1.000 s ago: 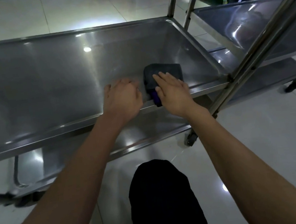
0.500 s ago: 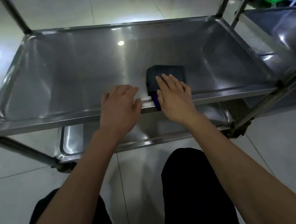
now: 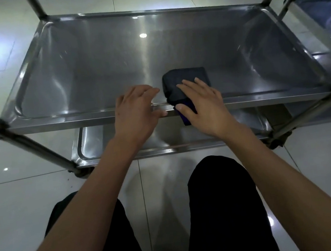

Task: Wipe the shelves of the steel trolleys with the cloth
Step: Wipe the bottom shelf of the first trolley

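On the shiny steel trolley shelf [image 3: 111, 69], right hand [image 3: 204, 107] presses flat-fingered on a folded dark cloth [image 3: 184, 80]; left hand [image 3: 135, 114] rests open on the rim.

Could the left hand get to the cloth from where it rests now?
Probably yes: the left hand rests on the shelf rim right beside the cloth, nothing between them, though the right hand covers its near part.

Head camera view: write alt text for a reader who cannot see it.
A person's right hand presses a folded dark cloth flat over the near rim of a steel trolley's upper shelf, while the left hand rests open on that rim beside it. A lower shelf and the person's dark-clothed knees show below, on a pale tiled floor.
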### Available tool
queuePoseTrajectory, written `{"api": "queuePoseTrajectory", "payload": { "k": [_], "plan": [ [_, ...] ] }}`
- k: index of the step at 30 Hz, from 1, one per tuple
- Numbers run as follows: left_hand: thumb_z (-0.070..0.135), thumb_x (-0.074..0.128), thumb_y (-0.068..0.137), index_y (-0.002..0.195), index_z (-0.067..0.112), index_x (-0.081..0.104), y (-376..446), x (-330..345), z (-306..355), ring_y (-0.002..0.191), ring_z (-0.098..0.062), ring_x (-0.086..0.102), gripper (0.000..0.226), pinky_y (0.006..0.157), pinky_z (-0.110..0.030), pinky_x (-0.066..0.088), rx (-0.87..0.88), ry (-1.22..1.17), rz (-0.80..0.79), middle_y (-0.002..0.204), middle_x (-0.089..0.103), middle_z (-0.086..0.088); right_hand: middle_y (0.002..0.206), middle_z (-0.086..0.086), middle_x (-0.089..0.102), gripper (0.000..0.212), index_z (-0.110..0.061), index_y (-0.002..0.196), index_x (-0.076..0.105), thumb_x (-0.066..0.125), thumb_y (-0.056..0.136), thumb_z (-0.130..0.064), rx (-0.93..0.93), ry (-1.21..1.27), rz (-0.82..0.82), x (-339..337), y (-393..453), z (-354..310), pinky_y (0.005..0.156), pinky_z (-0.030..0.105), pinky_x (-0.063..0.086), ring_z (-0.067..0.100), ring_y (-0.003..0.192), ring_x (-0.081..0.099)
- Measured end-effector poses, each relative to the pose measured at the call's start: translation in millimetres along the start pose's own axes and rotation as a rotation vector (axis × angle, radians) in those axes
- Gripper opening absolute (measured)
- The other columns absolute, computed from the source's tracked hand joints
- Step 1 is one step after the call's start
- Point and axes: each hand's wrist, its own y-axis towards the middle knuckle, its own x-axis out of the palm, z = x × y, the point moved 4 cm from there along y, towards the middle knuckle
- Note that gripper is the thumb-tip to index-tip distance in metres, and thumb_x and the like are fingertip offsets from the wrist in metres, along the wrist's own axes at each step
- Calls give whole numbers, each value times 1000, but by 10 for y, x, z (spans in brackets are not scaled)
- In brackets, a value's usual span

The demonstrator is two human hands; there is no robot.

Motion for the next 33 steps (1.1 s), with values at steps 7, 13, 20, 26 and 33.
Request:
{"api": "queuePoseTrajectory", "payload": {
  "k": [7, 13, 20, 26, 33],
  "plan": [
    [36, 80, 80, 135, 23, 60, 132, 48, 80, 126, -25, 50, 59, 102, -45, 40, -25, -43, 14, 133, 60, 0, 143, -1, 55, 46, -17, 137, 57, 57, 92, -25, -73, 8, 224, -86, -127, -34, 97, 36, 29, 25, 131, 48],
    [25, 78, 81, 127, 18, 65, 8, 69, 80, 120, -27, 55, 48, 96, -45, 42, 45, 14, 86, 125, 63, -2, 138, 2, 58, 57, -14, 132, 61, 63, 77, 1, -104, -5, 311, -67, -345, -199, 89, 42, 37, 29, 121, 54],
    [19, 69, 85, 117, 13, 69, -520, -12, -115, 106, -28, 58, 33, 86, -42, 43, 138, 28, 282, 113, 65, -6, 138, 2, 57, 64, -14, 133, 61, 59, 74, 9, -148, 88, 301, 169, -695, -451, 88, 44, 42, 28, 121, 51],
    [22, 67, 89, 121, 10, 66, -828, 87, -418, 110, -31, 57, 34, 88, -44, 43, 42, 65, 49, 115, 66, -9, 136, 4, 59, 61, -12, 130, 64, 54, 73, 8, -165, 145, 249, 449, -789, -644, 87, 44, 40, 30, 119, 51],
    [29, 61, 95, 127, 19, 65, -943, 257, -1030, 117, -30, 56, 33, 96, -45, 46, -129, 71, -261, 126, 65, -6, 133, 8, 61, 62, -11, 132, 63, 59, 76, 16, -74, 303, 86, 1186, -707, -750, 94, 47, 44, 33, 117, 54]
  ]
}}
